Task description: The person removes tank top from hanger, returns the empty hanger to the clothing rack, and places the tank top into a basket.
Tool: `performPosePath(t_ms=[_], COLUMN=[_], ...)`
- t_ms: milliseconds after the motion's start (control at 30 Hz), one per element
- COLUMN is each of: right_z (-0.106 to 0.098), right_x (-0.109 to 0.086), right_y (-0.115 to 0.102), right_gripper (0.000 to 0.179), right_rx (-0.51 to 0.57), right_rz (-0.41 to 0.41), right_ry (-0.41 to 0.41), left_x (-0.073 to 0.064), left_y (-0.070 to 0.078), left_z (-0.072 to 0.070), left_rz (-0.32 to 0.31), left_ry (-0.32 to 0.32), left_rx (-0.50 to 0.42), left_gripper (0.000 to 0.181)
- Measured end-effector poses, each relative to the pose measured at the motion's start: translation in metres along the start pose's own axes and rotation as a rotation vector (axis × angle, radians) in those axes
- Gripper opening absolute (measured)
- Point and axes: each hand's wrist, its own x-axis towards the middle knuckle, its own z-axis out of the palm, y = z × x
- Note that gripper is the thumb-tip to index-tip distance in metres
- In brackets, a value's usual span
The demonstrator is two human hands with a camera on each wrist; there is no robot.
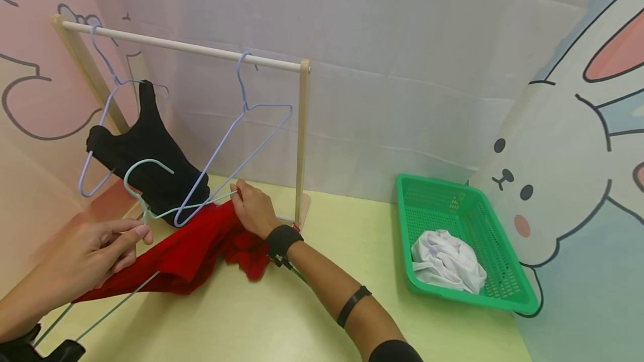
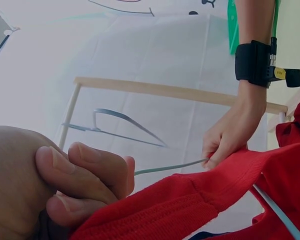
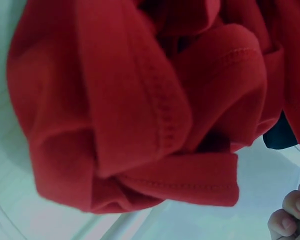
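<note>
My left hand (image 1: pixel 95 250) pinches a pale green clothes hanger (image 1: pixel 132 175) at its neck, just below the hook. A red top (image 1: pixel 176 256) hangs along the hanger, its lower folds bunched near the table. With thumb and fingers my right hand (image 1: pixel 254 211) grips the red fabric at the hanger's far shoulder end. In the left wrist view the stretched red edge (image 2: pixel 190 195) runs from beside the left fingers (image 2: pixel 85 175) to the right hand (image 2: pixel 237 127). Stitched red folds (image 3: pixel 140 110) fill most of the right wrist view.
Behind the hands stands a wooden rack with a white rail (image 1: pixel 181 45). A black tank top (image 1: pixel 151 149) hangs there on a lilac hanger, beside a bare lilac hanger (image 1: pixel 245 106). To the right, a green basket (image 1: pixel 402 228) holds a crumpled white cloth (image 1: pixel 448 261).
</note>
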Motion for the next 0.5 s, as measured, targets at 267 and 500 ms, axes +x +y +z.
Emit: performPosePath(t_ms=[267,500], right_z=[-0.0008,-0.0022], right_x=[-0.0007,-0.0024], right_y=[-0.0013,-0.0039], right_gripper=[0.018,0.022], right_rx=[0.037,0.108], right_rz=[0.054,0.108], right_ry=[-0.014,-0.028], left_x=[0.0004,-0.0009], left_y=[0.0013,0.0019], left_z=[0.0001,0.0001], left_rz=[-0.016,-0.052], left_ry=[-0.004,-0.024], left_rx=[0.020,0.026], left_gripper=[0.017,0.015])
